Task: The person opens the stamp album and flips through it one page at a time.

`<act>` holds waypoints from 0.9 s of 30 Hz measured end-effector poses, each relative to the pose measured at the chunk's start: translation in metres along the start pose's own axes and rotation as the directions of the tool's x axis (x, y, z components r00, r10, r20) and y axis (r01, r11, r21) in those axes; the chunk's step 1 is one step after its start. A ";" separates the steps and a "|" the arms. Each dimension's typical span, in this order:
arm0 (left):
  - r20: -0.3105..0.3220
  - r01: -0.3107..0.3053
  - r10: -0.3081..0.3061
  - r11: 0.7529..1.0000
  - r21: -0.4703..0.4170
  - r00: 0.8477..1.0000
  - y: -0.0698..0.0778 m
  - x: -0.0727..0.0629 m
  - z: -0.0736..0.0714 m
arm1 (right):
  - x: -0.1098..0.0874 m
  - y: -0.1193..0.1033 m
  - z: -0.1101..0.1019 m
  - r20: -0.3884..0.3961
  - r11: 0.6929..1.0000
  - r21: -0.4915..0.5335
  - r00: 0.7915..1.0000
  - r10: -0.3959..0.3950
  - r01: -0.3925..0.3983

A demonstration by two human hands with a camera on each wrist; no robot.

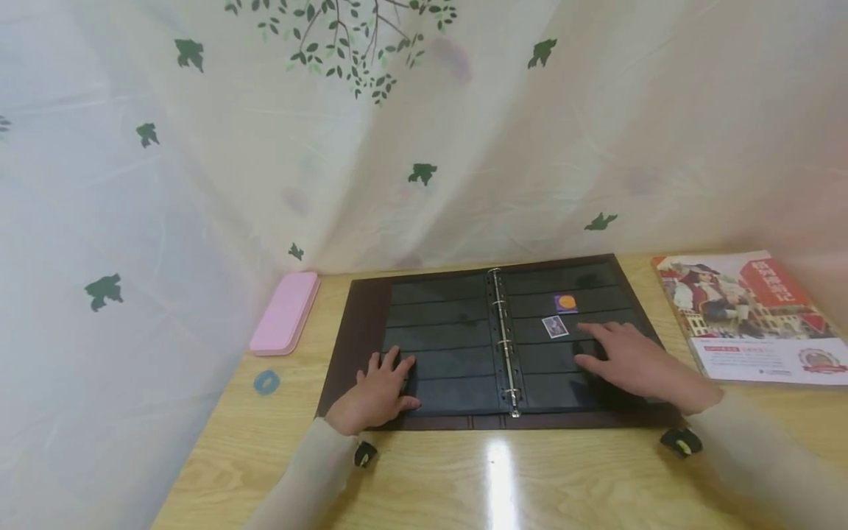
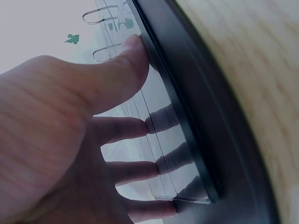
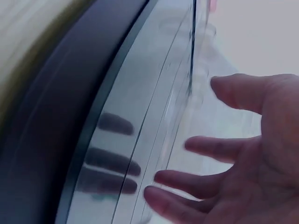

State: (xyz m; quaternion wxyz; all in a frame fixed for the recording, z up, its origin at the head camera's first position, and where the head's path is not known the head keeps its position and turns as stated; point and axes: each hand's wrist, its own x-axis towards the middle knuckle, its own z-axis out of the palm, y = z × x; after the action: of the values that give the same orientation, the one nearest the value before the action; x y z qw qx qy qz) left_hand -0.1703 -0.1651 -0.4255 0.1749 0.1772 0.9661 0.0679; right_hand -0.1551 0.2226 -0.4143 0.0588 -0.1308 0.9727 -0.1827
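A dark ring-bound album (image 1: 457, 421) lies open on the table, its black pages divided into strip pockets. On the right page are a purple-and-orange stamp (image 1: 566, 303) and, just below it, a white-bordered stamp (image 1: 555, 327). My left hand (image 1: 379, 390) rests spread on the lower left page, fingertips touching it in the left wrist view. Over the right page, my right hand (image 1: 626, 361) holds nothing; its index finger extends toward the white-bordered stamp. In the right wrist view, its fingers (image 3: 205, 144) look slightly apart from the glossy page, which mirrors them.
A pink case (image 1: 285, 313) lies left of the album, with a small blue ring-shaped object (image 1: 266, 382) in front of it. To the right sits a book with an illustrated cover (image 1: 742, 316). A leaf-patterned curtain (image 1: 424, 132) hangs behind the wooden table (image 1: 424, 478).
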 end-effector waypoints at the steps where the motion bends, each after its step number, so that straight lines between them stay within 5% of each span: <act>1: 0.001 0.001 -0.001 1.000 -0.002 1.000 0.000 0.000 0.000 | -0.003 0.007 -0.002 -0.003 1.000 -0.027 1.000 0.016 -0.016; 12: 0.003 0.002 -0.002 1.000 0.009 1.000 -0.001 0.001 0.002 | -0.033 0.034 0.000 -0.032 0.995 -0.045 0.996 0.082 -0.084; 27: 0.001 0.002 -0.002 1.000 0.031 1.000 -0.002 0.002 0.001 | -0.028 0.037 0.009 -0.067 0.990 -0.084 0.992 0.104 -0.109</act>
State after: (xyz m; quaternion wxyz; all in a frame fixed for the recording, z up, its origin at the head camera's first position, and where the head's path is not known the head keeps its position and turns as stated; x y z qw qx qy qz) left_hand -0.1722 -0.1659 -0.4277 0.1726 0.1788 0.9672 0.0526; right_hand -0.1357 0.2608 -0.4343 0.0323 -0.0754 0.9867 -0.1407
